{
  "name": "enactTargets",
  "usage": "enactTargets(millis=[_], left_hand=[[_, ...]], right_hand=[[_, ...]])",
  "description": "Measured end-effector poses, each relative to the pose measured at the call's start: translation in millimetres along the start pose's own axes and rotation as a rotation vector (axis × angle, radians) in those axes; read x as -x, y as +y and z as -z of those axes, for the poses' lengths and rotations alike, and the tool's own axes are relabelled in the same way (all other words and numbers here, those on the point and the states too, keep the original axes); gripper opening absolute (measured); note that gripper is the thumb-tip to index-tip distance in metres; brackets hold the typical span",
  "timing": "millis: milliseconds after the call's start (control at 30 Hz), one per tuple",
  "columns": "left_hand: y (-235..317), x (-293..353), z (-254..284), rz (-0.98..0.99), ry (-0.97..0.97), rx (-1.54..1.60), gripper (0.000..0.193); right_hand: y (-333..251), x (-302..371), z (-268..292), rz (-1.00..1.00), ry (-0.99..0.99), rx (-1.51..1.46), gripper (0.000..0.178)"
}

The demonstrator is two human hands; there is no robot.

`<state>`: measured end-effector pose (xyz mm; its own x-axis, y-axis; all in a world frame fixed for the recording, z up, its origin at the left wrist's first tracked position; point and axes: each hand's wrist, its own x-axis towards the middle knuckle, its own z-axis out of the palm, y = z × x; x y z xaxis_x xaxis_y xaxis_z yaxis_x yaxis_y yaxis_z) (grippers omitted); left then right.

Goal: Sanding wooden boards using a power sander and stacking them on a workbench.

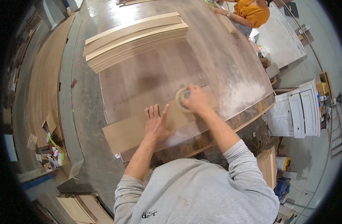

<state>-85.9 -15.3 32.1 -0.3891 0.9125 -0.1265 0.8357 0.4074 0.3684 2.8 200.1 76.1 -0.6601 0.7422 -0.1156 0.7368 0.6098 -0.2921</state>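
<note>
A long, flat tan wooden board (124, 133) lies along the near side of the worktable (156, 71). My left hand (156, 125) rests flat on it, fingers spread and thumb out to the right. Farther right, my right hand (196, 100) is closed over a round, tan-rimmed pad (179, 100) against the board. Motion smears the pad, so its exact kind and its underside cannot be made out. Pale dust (242, 97) covers the tabletop to the right of the board.
A stack of similar boards (137, 41) stands at the far left of the table. Another person (253, 15) in an orange top works at its far right corner. A white cabinet door piece (296, 110) is off to the right, and scraps (53, 156) lie left.
</note>
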Motion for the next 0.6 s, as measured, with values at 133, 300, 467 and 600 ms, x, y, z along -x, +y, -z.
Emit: enactTargets(millis=[133,300,467,600], left_hand=[[-7.5,0.6,-6.9,-0.011,0.085,0.043,0.130],[1.2,-3.2,3.9,-0.004,0.012,0.052,0.124],[-0.5,-4.7,-4.2,-0.021,0.038,-0.017,0.128],[-6.7,-0.3,-9.6,-0.018,0.096,-0.007,0.129]], right_hand=[[-37.5,16.1,4.1,0.073,-0.125,-0.114,0.058],[47.8,-25.6,13.6,-0.127,0.060,-0.026,0.059],[-10.1,2.9,2.5,-0.024,-0.017,0.020,0.055],[-25.8,24.7,4.0,0.042,-0.056,-0.120,0.052]])
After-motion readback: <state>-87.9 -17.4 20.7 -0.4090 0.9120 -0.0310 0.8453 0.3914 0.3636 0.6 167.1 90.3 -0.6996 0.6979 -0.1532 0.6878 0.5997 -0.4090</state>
